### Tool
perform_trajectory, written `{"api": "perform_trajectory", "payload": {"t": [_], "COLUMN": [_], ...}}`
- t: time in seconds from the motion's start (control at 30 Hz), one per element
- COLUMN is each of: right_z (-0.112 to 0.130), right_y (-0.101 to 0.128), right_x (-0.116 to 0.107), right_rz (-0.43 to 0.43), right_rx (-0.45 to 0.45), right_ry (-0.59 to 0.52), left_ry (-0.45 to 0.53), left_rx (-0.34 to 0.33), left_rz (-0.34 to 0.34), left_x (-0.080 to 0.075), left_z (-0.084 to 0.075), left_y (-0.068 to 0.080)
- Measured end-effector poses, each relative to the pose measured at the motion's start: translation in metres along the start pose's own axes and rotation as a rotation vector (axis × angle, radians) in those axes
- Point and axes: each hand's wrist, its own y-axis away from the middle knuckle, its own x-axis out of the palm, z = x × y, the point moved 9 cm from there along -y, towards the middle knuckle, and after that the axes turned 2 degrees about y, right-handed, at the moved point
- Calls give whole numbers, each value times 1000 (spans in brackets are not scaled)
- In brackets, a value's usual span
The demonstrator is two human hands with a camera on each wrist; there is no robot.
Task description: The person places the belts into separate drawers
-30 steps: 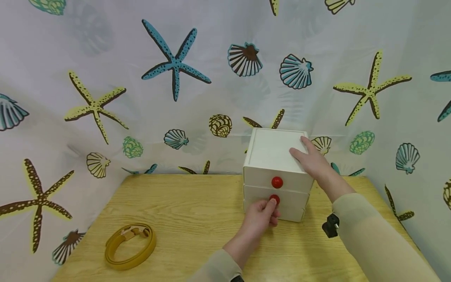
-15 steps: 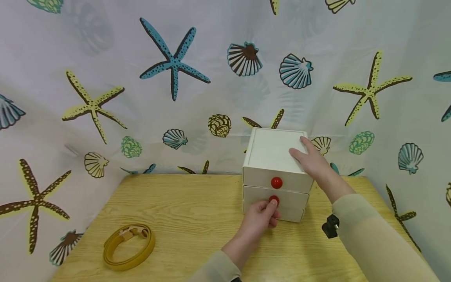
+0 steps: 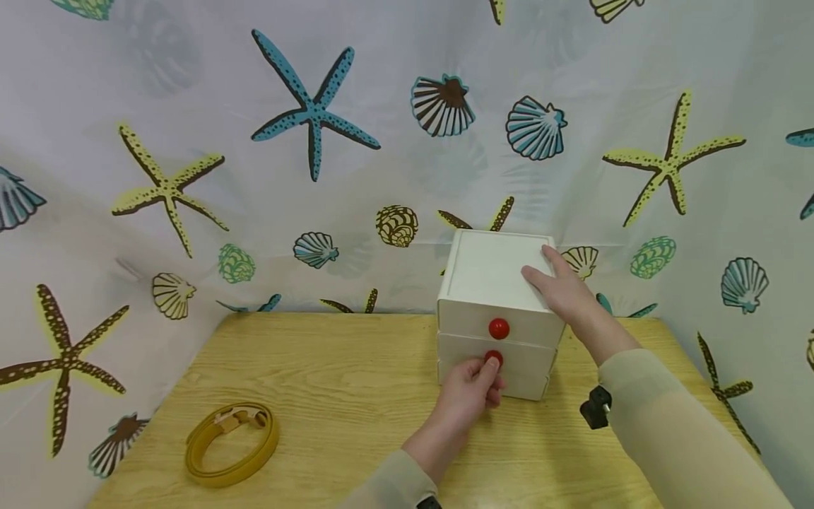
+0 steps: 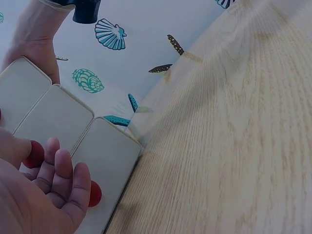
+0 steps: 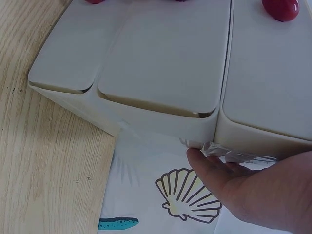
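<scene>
A white box of three drawers (image 3: 496,272) with red knobs stands at the back right of the table. My left hand (image 3: 467,396) pinches the middle drawer's red knob (image 4: 34,155) between thumb and fingers. The bottom drawer's knob (image 4: 95,194) shows just past those fingers in the left wrist view, and the top drawer's knob (image 3: 499,328) is bare. My right hand (image 3: 569,290) rests over the box's upper right edge, thumb and a finger spread on the top. Its other fingers lie along the side in the right wrist view. All three drawer fronts stand nearly level.
A coiled yellow belt (image 3: 232,466) lies on the wooden table (image 3: 331,396) at the front left. A white curtain (image 3: 381,177) printed with starfish and shells hangs close behind the box and along both sides.
</scene>
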Motion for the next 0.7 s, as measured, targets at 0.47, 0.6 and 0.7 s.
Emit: {"api": "perform_trajectory", "payload": {"t": [0.47, 0.6, 0.7], "right_z": [-1, 1, 0], "right_y": [-1, -1, -2], "right_x": [0, -1, -1], "right_rz": [2, -2, -3], "right_rx": [-24, -35, -25], "right_ry": [-3, -1, -1], "left_ry": [1, 15, 20], "left_rx": [17, 24, 15], "left_rz": [32, 24, 18], "left_x": [3, 3, 3], "left_z": [1, -1, 0], "left_y": [-3, -1, -1]}}
